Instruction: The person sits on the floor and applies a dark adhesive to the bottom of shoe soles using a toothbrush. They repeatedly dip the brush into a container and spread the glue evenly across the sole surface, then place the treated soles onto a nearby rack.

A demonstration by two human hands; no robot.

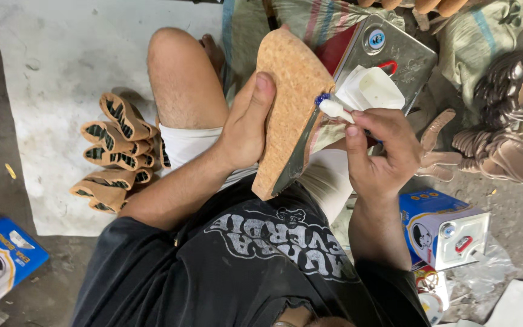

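A pale, scuffed sheet [62, 72] covers much of the grey concrete floor [516, 218] on the left, matte and marked with faint rings. The person sits on it, one bare knee raised, wearing white shorts and a faded black printed shirt. Woven striped sacking [310, 18] lies ahead of the knee, coarse and creased.

At the centre, tilted up on its edge over the lap, is a cork wedge sole [289, 103]: thick, grainy, tan, rounded at the top and tapering toward the bottom, with a dark smooth face along its right side. The left hand [243, 130] clamps it from the left, thumb pressed flat on the cork face, the other fingers wrapped behind out of sight.

Behind the sole stands a square metal tin [394, 54], shiny and dented, with a white plastic piece [373, 88] at its opening. A similar blue-and-silver tin [446, 230] sits on the floor by the right forearm, and a blue flat carton [1, 257] lies at lower left.

A stack of tan soles with dark ribbed insets [116, 151] rests on the sheet beside the thigh. Brownish leather strap pieces [503, 145] are heaped at right.

The right hand [382, 151] pinches a small white-handled brush [334, 109], fingers closed tight round the handle; its blue bristle end touches the sole's upper right edge.
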